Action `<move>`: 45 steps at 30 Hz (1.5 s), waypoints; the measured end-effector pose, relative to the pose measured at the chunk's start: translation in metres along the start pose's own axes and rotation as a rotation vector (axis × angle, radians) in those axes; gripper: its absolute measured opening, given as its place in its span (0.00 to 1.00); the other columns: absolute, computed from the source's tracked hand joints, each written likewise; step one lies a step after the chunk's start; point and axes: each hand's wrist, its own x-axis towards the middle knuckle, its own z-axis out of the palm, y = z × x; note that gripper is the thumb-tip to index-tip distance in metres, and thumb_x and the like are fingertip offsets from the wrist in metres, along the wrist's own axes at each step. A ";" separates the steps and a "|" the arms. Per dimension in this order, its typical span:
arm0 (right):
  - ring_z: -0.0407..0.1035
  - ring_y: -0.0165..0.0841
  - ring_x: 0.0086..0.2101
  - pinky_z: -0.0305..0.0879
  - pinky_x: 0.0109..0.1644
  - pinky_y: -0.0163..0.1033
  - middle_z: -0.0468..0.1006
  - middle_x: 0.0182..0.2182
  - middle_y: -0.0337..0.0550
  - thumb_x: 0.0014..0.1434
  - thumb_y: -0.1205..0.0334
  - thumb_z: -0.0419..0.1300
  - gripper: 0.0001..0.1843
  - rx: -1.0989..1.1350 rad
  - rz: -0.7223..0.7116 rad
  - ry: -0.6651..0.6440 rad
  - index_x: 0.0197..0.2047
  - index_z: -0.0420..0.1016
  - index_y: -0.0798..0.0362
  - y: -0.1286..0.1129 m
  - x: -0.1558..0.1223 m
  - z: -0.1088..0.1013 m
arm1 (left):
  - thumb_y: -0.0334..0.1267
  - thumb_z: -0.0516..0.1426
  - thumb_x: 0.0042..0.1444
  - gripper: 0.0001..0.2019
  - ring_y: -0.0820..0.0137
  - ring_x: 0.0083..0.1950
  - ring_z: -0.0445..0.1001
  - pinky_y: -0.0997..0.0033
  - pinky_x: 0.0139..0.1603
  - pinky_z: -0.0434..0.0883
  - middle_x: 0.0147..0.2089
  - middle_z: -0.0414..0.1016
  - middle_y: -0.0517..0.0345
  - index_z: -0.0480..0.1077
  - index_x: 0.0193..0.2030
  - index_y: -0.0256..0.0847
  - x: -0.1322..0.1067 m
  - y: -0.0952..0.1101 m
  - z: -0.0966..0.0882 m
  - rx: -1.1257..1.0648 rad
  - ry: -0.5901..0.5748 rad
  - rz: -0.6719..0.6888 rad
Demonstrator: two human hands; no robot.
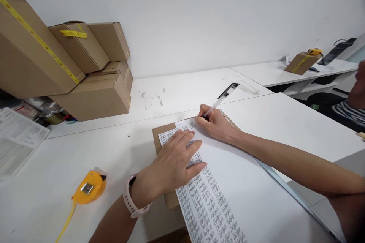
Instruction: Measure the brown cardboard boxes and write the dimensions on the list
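Broad white desk (273, 121), paper (242, 186) overhanging near edge, right hand (215, 124) holding pen (219, 101)

Left wrist (144, 189), just behind the left fingers (195, 147): pale pink watch strap (127, 200), smooth, rubbery-looking, small punched holes, matching pink keeper loop. Rounded watch case (132, 178) seen edge-on, dark with a greyish rim, face hidden. Left forearm (115, 220) bare past the strap. Right forearm (293, 161), behind the right fingers (203, 111), bare in view.
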 end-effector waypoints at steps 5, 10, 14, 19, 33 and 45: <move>0.49 0.27 0.23 0.47 0.27 0.38 0.55 0.19 0.30 0.56 0.66 0.56 0.10 0.018 -0.010 -0.008 0.27 0.58 0.49 0.002 0.000 0.000 | 0.48 0.55 0.67 0.20 0.49 0.64 0.70 0.40 0.65 0.67 0.60 0.72 0.37 0.69 0.56 0.35 0.000 0.000 0.001 -0.001 0.003 0.004; 0.50 0.27 0.22 0.47 0.27 0.38 0.55 0.19 0.30 0.56 0.66 0.56 0.10 0.001 -0.001 -0.001 0.27 0.58 0.49 0.001 0.000 0.001 | 0.48 0.55 0.67 0.19 0.49 0.64 0.70 0.40 0.66 0.67 0.60 0.73 0.37 0.70 0.55 0.35 0.000 0.000 0.001 0.000 0.004 0.004; 0.50 0.27 0.22 0.47 0.27 0.38 0.55 0.19 0.30 0.56 0.66 0.57 0.10 -0.012 -0.006 -0.001 0.27 0.58 0.49 0.002 0.001 0.002 | 0.48 0.56 0.66 0.20 0.49 0.64 0.69 0.40 0.66 0.66 0.60 0.72 0.36 0.70 0.56 0.33 0.000 0.000 0.001 -0.006 0.004 0.008; 0.50 0.26 0.22 0.48 0.26 0.37 0.55 0.18 0.30 0.56 0.66 0.56 0.10 -0.019 0.014 -0.005 0.27 0.58 0.49 -0.003 -0.001 -0.001 | 0.47 0.56 0.66 0.21 0.49 0.64 0.69 0.42 0.66 0.66 0.60 0.72 0.37 0.71 0.57 0.33 0.000 0.000 0.000 -0.004 -0.004 0.002; 0.67 0.30 0.24 0.61 0.28 0.37 0.75 0.26 0.37 0.69 0.48 0.53 0.14 0.090 -0.289 0.553 0.47 0.70 0.48 0.035 -0.005 -0.054 | 0.48 0.54 0.68 0.23 0.44 0.65 0.68 0.38 0.62 0.69 0.63 0.71 0.32 0.71 0.59 0.30 -0.002 -0.005 0.003 -0.040 0.012 0.022; 0.70 0.41 0.41 0.54 0.28 0.37 0.79 0.39 0.53 0.59 0.70 0.54 0.14 -1.078 0.013 -0.088 0.47 0.73 0.54 0.192 -0.082 -0.088 | 0.50 0.54 0.68 0.23 0.51 0.68 0.66 0.44 0.66 0.66 0.67 0.69 0.39 0.71 0.60 0.36 -0.003 -0.005 -0.004 -0.064 -0.047 -0.039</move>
